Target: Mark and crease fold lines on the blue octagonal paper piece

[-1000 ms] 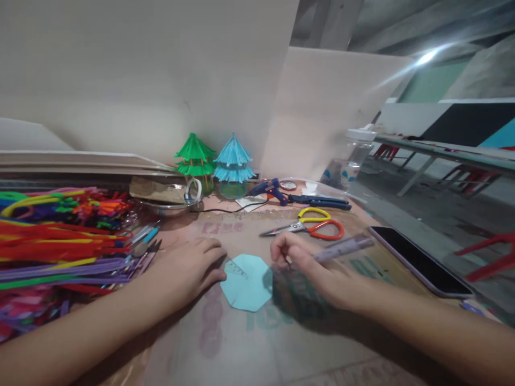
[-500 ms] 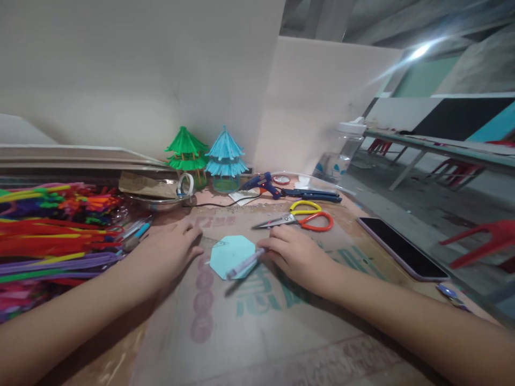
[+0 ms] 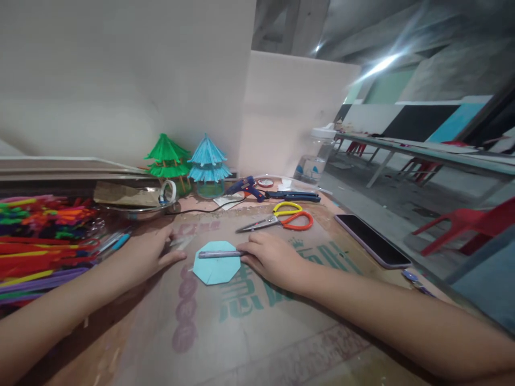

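Note:
A light blue octagonal paper piece lies flat on the brown cardboard-covered table. A purple pen lies across its top part, with the fingers of my right hand closed on its right end. Just left of the paper, my left hand rests palm down on the table, fingers loosely stretched and nothing visible in them.
Coloured pipe cleaners are heaped at the left. Behind stand a green and a blue paper pagoda, a metal bowl, a glue gun, scissors and a bottle. A phone lies at the right.
My right hand swung the pen from pointing away right to lying level across the top of the blue paper. The left hand slid a little off the paper's edge. The view shifted.

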A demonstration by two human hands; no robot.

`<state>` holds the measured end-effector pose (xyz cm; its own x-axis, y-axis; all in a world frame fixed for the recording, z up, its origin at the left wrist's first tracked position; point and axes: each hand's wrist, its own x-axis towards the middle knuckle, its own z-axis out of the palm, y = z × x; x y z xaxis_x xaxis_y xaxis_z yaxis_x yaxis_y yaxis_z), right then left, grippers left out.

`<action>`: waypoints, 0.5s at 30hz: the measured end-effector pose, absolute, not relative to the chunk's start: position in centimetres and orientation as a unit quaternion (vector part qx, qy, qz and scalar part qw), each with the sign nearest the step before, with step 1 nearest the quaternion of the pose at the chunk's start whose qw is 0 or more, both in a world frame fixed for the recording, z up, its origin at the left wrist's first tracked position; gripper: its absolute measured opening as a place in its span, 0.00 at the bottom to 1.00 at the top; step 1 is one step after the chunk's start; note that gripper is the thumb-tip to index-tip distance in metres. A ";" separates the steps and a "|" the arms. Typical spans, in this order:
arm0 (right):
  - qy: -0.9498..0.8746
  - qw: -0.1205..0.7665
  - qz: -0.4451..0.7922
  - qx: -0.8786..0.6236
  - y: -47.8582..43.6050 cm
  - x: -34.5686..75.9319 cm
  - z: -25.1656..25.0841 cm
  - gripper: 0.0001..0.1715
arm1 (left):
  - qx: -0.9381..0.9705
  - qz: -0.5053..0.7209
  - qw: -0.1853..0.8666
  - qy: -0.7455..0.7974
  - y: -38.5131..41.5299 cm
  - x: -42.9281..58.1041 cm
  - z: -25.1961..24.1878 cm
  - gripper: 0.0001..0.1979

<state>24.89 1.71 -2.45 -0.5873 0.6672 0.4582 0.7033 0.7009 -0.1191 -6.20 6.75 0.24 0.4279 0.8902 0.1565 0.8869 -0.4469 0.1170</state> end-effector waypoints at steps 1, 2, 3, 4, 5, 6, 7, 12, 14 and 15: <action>-0.888 0.246 -0.036 -0.386 1.8 24.9 -2.5 0.07 | 0.842 0.103 0.010 0.530 6.7 -6.1 0.4 0.21; -0.887 0.250 -0.032 -0.386 2.0 25.0 -2.6 0.05 | 0.839 0.109 0.010 0.533 6.6 -6.0 0.6 0.19; -0.886 0.254 -0.028 -0.387 2.0 25.0 -2.6 0.05 | 0.836 0.116 0.009 0.536 6.5 -5.8 0.7 0.18; -0.885 0.259 -0.023 -0.388 2.1 25.1 -2.7 0.03 | 0.832 0.124 0.007 0.540 6.4 -5.6 1.0 0.18; -0.882 0.266 -0.017 -0.389 2.0 25.1 -2.7 0.02 | 0.828 0.133 0.005 0.545 6.2 -5.5 1.2 0.18; -0.878 0.275 -0.011 -0.390 2.0 25.2 -2.7 0.02 | 0.823 0.141 0.002 0.550 6.1 -5.3 1.4 0.18; -0.873 0.286 -0.004 -0.394 1.8 25.3 -2.6 0.03 | 0.818 0.149 0.000 0.555 6.0 -5.2 1.7 0.19; -0.842 0.336 0.033 -0.421 0.9 25.3 -2.1 0.01 | 0.819 0.166 -0.006 0.549 5.6 -5.1 1.9 0.23; -0.834 0.340 0.081 -0.427 0.8 25.0 -1.8 0.04 | 0.827 0.170 -0.015 0.536 5.8 -5.2 1.5 0.23; -0.831 0.339 0.103 -0.428 0.8 24.9 -1.7 0.07 | 0.831 0.173 -0.021 0.529 5.9 -5.3 1.3 0.24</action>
<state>24.88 0.76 -1.71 -0.4039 0.7817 0.4752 0.6418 0.6123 -0.4616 -5.28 5.90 1.35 0.3808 0.8712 0.3097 0.8861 -0.4396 0.1470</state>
